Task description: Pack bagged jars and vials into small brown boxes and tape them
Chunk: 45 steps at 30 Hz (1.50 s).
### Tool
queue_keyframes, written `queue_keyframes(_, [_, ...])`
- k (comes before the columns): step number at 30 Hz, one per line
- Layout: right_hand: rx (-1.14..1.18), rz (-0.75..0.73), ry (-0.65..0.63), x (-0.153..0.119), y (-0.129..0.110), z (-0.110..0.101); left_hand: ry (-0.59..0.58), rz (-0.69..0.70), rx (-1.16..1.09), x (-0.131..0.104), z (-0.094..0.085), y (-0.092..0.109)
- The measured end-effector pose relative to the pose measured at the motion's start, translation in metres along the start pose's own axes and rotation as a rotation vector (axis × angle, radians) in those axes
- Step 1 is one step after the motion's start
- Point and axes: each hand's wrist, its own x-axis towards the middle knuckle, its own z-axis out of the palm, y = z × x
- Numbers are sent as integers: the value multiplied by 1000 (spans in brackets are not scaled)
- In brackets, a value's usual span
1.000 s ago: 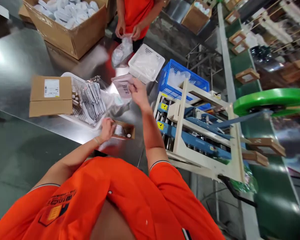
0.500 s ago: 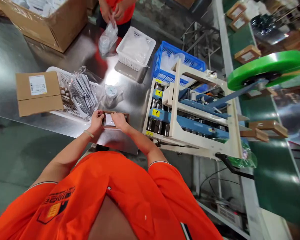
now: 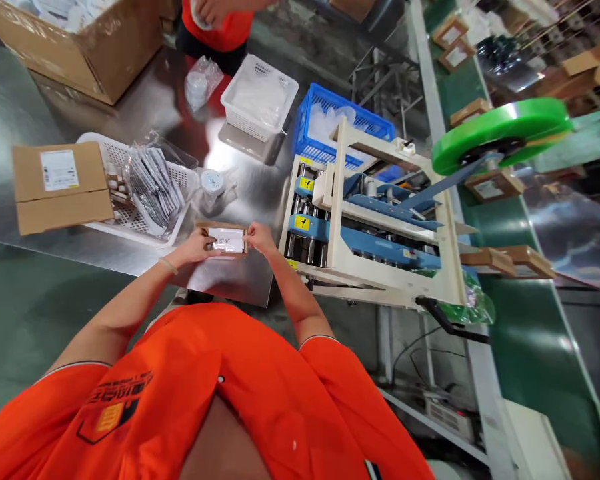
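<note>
A small brown cardboard box (image 3: 211, 227) sits on the metal table in front of me, its top uncovered. Inside lies a white printed leaflet (image 3: 227, 239). My left hand (image 3: 196, 246) grips the box's left end, with fingertips reaching over the leaflet's edge. At the opposite end, my right hand (image 3: 261, 238) pinches the box's right side. Just behind the box is a round white-lidded item (image 3: 213, 181) in clear plastic. To the left stands a white basket (image 3: 95, 139) with a bundle of plastic-wrapped leaflets (image 3: 155, 187) and small brown pieces.
A flat carton (image 3: 60, 180) overlaps the basket's left side. Close on the right is a taping machine (image 3: 333, 227) with a green tape roll (image 3: 503, 133). Behind are a white basket (image 3: 260, 100), a blue crate (image 3: 307, 123) and a large carton (image 3: 90, 60). A co-worker (image 3: 220, 33) stands across the table.
My right hand has moved from over the leaflet to the box's right end, exposing the print. My left fingers now reach over the leaflet. The co-worker's bagged item now rests on the table.
</note>
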Motion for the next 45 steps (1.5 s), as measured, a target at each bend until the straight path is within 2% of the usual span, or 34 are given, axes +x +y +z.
queue_keyframes(3, [337, 108, -15, -7, 24, -17, -64, 43, 54, -5, -6, 1])
queue_keyframes(6, [463, 118, -39, -5, 37, -17, -116, 58, 119, -9, -11, 3])
queue_keyframes(9, [354, 16, -169, 9, 18, 13, -150, 28, 190, -9, -15, 9])
queue_keyframes(12, [15, -108, -138, 25, -13, 46, -160, -31, 257, -7, -13, 22])
queue_keyframes(14, [-129, -153, -88, 34, -26, 48, -94, -95, 321, -8, -6, 35])
queue_keyframes(19, [-199, -247, 58, 40, -27, 16, 244, -278, 475, -21, 21, 59])
queue_keyframes(21, [-323, -351, 39, 35, -22, 18, 309, -283, 456, -26, 26, 59])
queue_keyframes(23, [-475, -419, -73, 24, -15, 34, 336, -244, 441, -26, 25, 55])
queue_keyframes(25, [-562, -423, -145, 11, -2, 56, 284, -172, 459, -23, 17, 49])
queue_keyframes(28, [-561, -447, -105, -2, 21, 80, 66, -65, 563, -17, 2, 38])
queue_keyframes(31, [-519, -504, -81, 1, 39, 84, -95, 6, 693, -17, -5, 32])
queue_keyframes(34, [-455, -544, -79, 20, 53, 72, -126, 36, 744, -15, 0, 33])
queue_keyframes(37, [-350, -554, -23, 45, 70, 54, -130, 80, 743, 9, 11, 42])
queue_keyframes(38, [-317, -521, 29, 52, 77, 48, -126, 96, 741, 23, 14, 46])
queue_keyframes(40, [-264, -363, 186, 59, 94, 41, -108, 120, 730, 60, 18, 55])
queue_keyframes(43, [-214, -37, 372, 48, 125, 52, -88, 149, 690, 126, 21, 73])
queue_keyframes(45, [-206, 88, 374, 32, 146, 74, -91, 180, 657, 171, 23, 90])
